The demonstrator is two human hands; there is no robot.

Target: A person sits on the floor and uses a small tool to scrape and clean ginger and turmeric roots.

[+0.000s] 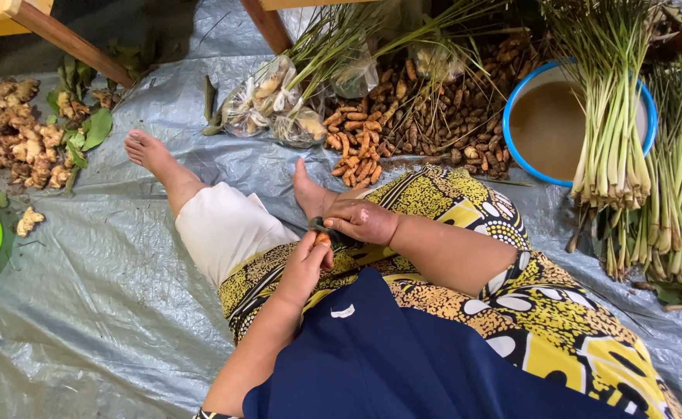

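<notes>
From my remote feed: seated on a grey tarp (108, 310), the left hand (307, 264) pinches a small orange turmeric root (323, 240) over the lap, fingers closed narrow; the right hand (360, 219) grips a dark tool (324, 226) against it (root heap (403, 116) beyond the feet).

Grey tarp (108, 310): turmeric pile (426, 116), ginger (15, 140), lemongrass (666, 194), basin (542, 116).
</notes>
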